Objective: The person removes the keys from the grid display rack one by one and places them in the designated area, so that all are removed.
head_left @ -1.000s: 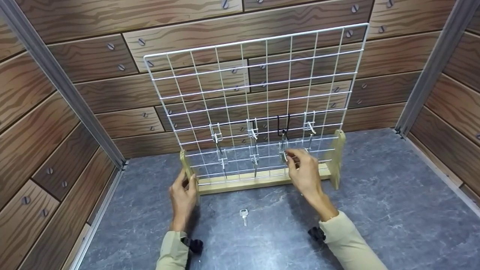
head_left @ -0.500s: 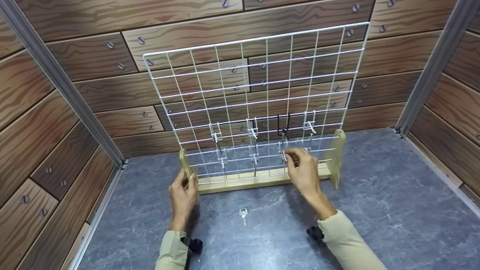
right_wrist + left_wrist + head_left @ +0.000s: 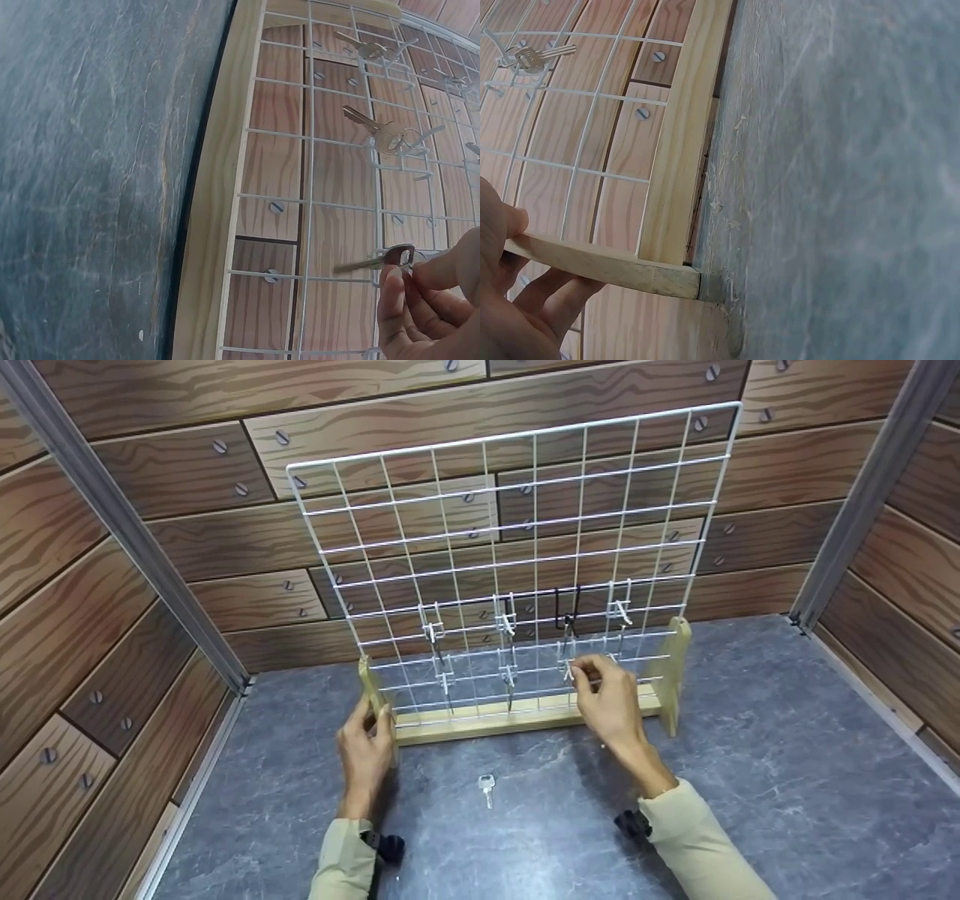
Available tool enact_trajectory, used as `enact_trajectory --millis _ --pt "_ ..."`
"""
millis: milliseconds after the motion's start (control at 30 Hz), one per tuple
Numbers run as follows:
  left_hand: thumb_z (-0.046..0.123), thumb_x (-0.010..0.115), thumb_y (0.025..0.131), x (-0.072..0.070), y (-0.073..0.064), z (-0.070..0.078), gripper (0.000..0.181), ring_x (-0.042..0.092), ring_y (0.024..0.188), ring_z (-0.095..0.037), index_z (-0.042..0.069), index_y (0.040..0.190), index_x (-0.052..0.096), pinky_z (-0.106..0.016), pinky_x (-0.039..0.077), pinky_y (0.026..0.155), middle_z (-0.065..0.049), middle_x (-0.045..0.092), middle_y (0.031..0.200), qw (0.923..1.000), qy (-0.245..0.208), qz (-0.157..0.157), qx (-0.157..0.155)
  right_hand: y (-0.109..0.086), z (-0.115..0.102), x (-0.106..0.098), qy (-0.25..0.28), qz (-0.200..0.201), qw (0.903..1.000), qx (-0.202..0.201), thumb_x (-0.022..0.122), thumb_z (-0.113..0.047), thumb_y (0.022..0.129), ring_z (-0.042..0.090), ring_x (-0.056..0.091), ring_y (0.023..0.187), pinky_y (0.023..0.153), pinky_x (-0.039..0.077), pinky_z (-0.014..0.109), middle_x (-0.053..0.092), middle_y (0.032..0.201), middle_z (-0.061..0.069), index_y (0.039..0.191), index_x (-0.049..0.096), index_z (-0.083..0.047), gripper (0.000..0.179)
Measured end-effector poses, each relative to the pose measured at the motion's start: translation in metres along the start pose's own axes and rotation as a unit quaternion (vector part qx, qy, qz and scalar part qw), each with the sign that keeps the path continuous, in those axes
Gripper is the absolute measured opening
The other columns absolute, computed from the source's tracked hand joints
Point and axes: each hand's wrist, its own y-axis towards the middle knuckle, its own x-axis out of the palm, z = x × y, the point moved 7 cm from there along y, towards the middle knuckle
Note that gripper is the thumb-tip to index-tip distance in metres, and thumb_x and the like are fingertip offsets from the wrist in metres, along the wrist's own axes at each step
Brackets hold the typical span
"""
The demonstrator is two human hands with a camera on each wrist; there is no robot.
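Note:
In the head view my left hand [image 3: 367,746] grips the left wooden upright [image 3: 604,264] of a stand that holds a white wire grid [image 3: 525,435]. The left wrist view shows the thumb on one side of this upright and fingers on the other. At a lower hook on the right half of the grid, my right hand [image 3: 611,701] pinches a key [image 3: 399,256] by its dark head, its blade pointing out past the fingertips. Part of that hook is hidden behind the fingers. Another key [image 3: 390,138] hangs by a ring from a neighbouring white hook [image 3: 415,161].
A loose key [image 3: 487,790] lies on the grey marbled table [image 3: 480,855] in front of the stand's wooden base bar [image 3: 480,725]. Several hooks with keys hang on the grid, including a black hook [image 3: 568,621]. Wood-patterned walls [image 3: 187,480] surround the table.
Both hands stay at the same places on the stand and grid. Only a slight shift of the right fingertips at the hook shows, and the head view tilts a little.

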Motion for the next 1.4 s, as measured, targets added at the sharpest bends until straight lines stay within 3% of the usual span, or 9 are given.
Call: enact_trajectory --millis 200,333,1000,1400 --pt "-0.008 0.07 0.096 -0.001 0.0 0.001 0.027 0.078 0.093 -0.042 -0.008 0.123 0.073 -0.053 0.063 0.084 -0.024 0.079 0.099 0.9998 -0.009 0.008 0.016 -0.002 -0.004 -0.003 0.002 0.011 0.9998 -0.018 0.071 0.005 0.095 0.029 0.074 0.073 0.066 0.054 0.017 0.076 0.085 0.016 0.093 0.075 0.003 0.005" --pt "-0.007 0.07 0.096 -0.001 -0.001 0.0 0.028 0.078 0.094 -0.043 -0.008 0.125 0.072 -0.054 0.063 0.082 -0.026 0.079 0.1 0.9999 -0.003 0.006 0.011 -0.003 -0.005 -0.004 0.004 0.016 0.9996 -0.022 0.071 0.007 0.094 0.028 0.073 0.071 0.065 0.053 0.014 0.076 0.083 0.015 0.092 0.075 0.003 0.006" --pt "-0.006 0.071 0.096 -0.001 -0.001 0.001 0.033 0.078 0.095 -0.045 -0.008 0.129 0.071 -0.053 0.064 0.081 -0.026 0.079 0.099 0.9999 0.015 0.005 0.002 -0.002 -0.009 -0.006 0.023 0.0 0.9996 0.013 0.07 0.008 0.094 0.029 0.074 0.079 0.072 0.058 0.02 0.078 0.092 0.018 0.098 0.075 0.006 0.007" --pt "-0.005 0.071 0.096 0.0 0.001 0.002 0.023 0.079 0.095 -0.043 -0.008 0.119 0.073 -0.053 0.064 0.08 -0.026 0.079 0.1 0.9999 0.011 0.004 -0.009 -0.002 -0.012 -0.007 0.024 -0.012 0.9992 0.029 0.068 0.007 0.093 0.027 0.072 0.076 0.068 0.054 0.015 0.078 0.091 0.017 0.096 0.074 0.004 0.007"
